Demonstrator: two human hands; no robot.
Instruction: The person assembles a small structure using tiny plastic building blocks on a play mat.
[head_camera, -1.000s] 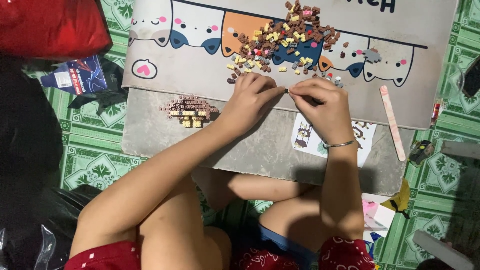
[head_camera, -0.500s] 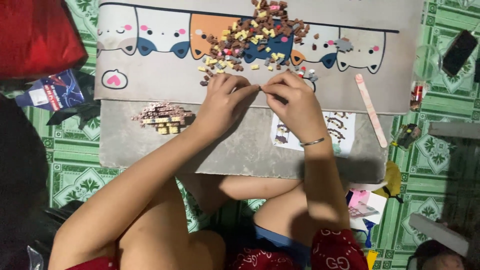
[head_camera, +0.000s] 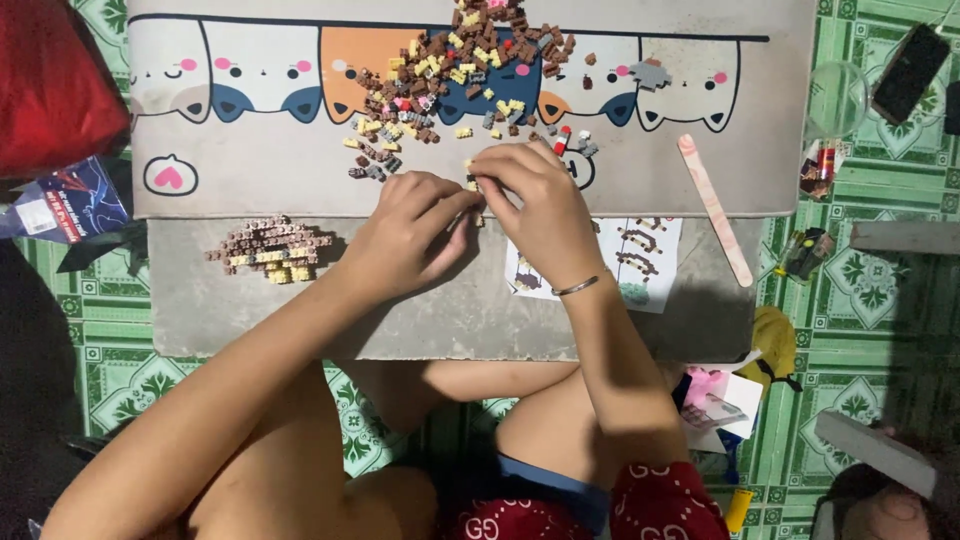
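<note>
**Here: two hands meeting over a small brick piece**

Left hand (head_camera: 405, 235) and right hand (head_camera: 530, 195) pinch fingertips together on a tiny brick piece (head_camera: 474, 190), mostly hidden between them. It sits just below the loose brick pile (head_camera: 450, 80) on the grey mat (head_camera: 300, 290), right of the assembled brown block (head_camera: 268, 248).

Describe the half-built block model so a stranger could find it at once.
Start at the grey mat with cartoon cats. Left of the left hand, below a pink heart mark, lies the block model. Unlike the loose pile higher up, its brown and yellow bricks are joined into one flat piece.
</note>
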